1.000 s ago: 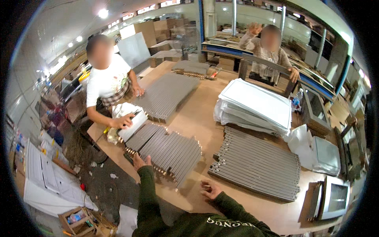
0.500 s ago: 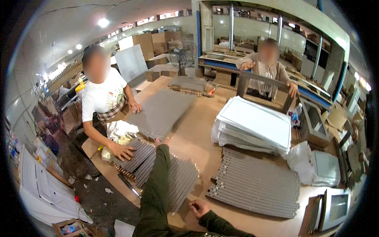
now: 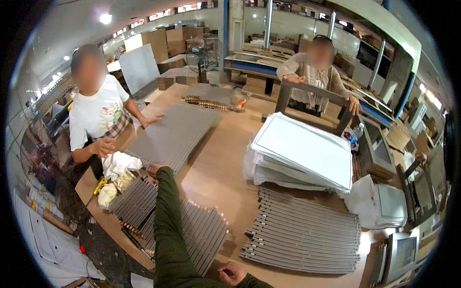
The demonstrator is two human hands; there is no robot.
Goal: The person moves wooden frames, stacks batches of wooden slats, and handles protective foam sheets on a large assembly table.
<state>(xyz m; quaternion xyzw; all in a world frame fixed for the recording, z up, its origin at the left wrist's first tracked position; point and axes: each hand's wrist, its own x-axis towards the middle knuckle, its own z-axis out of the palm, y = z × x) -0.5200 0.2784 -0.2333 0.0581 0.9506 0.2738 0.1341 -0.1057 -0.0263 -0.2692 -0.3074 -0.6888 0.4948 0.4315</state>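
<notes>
My left hand (image 3: 157,169) is stretched out at the near end of a broad layer of grey strips (image 3: 175,132). Its fingers look extended against the strip ends, with no object seen in them. Below my sleeve lie more grey strips with pale wood-coloured ends, a fanned batch (image 3: 204,233) to the right and another batch (image 3: 137,201) to the left. My right hand (image 3: 233,273) is near the table's front edge, fingers curled in with nothing visible in them. To its right is a stack of grey strips (image 3: 302,233), apart from the hand.
At left, a person (image 3: 98,113) stands by white cloth (image 3: 119,165). Another person (image 3: 314,72) holds a grey frame (image 3: 314,89) across the table. White panels (image 3: 302,149) are piled at right. A red-handled tool (image 3: 242,103) lies far back; a dark tool (image 3: 137,242) lies near the left edge.
The view has shifted, so things sit further left. The left person's near hand has lifted off the strips. My left hand stays by the broad layer's near end, and my right hand stays curled.
</notes>
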